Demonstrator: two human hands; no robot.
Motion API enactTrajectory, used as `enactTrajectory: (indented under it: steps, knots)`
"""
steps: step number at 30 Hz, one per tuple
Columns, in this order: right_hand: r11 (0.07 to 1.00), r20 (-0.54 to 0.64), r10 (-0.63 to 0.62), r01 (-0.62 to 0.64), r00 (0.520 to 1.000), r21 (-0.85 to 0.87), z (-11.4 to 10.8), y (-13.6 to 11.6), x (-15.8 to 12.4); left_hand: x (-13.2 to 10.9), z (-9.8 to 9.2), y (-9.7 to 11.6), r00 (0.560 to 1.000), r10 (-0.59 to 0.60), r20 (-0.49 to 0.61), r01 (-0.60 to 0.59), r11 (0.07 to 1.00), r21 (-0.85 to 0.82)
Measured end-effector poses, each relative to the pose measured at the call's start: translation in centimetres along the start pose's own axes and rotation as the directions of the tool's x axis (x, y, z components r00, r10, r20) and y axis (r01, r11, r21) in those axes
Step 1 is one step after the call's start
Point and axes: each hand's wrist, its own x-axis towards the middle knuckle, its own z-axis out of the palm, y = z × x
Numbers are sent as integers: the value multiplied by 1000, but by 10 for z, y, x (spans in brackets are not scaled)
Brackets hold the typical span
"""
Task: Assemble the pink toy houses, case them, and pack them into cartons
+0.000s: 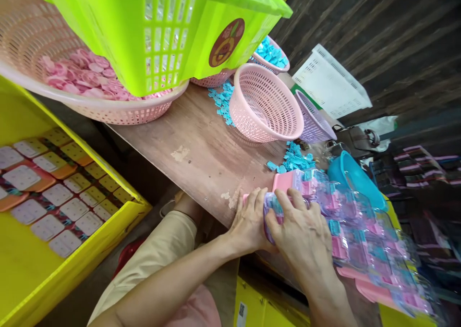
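At the table's edge, a small pink-and-purple plastic case [269, 215] with a blue part inside sits between my two hands. My left hand [250, 219] is closed around its left side, fingers bent over the top. From the right, my right hand [302, 231] grips the same case, its thumb and fingers pressing on the upper face. Much of the case is hidden under the fingers. Just beyond it lies a pink block-like piece [284, 180]. Rows of similar clear-covered cases [374, 240] with pink and blue parts stand close to my right hand.
Loose blue pieces [297, 158] lie on the wooden table [173, 135] near a pink basket [266, 106]. A green crate [162, 39] overhangs a basket of pink discs [133, 111]. A blue bowl [355, 178] is at right; a yellow box [118, 236] is at left.
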Motion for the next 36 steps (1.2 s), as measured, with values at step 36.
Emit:
enactTrajectory:
  steps: [36]
  knots:
    - [520, 87, -175, 17, 981, 854, 43, 27, 23, 8, -70, -9, 961, 98, 257, -76, 993, -94]
